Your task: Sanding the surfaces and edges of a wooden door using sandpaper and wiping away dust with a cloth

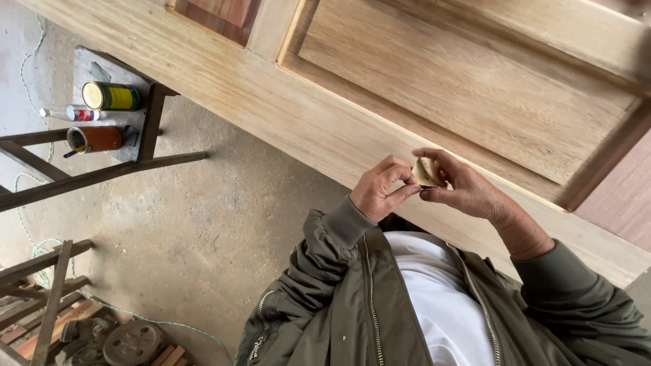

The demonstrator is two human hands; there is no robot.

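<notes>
Both my hands are raised in front of my chest, over the edge of a large pale wooden panelled door point(420, 88). Between them is a small folded piece of tan sandpaper point(427, 172). My left hand point(381, 191) pinches its left edge with thumb and forefinger. The fingers of my right hand point(466, 186) curl around its right side and grip it. I wear a green zip jacket over a white shirt.
A small stand point(146, 102) at the left carries a yellow-green can point(110, 96), a brown can point(95, 139) and a small tube point(71, 114). Dark wooden frames point(47, 285), metal discs point(132, 342) and a thin cord lie on the concrete floor point(217, 224).
</notes>
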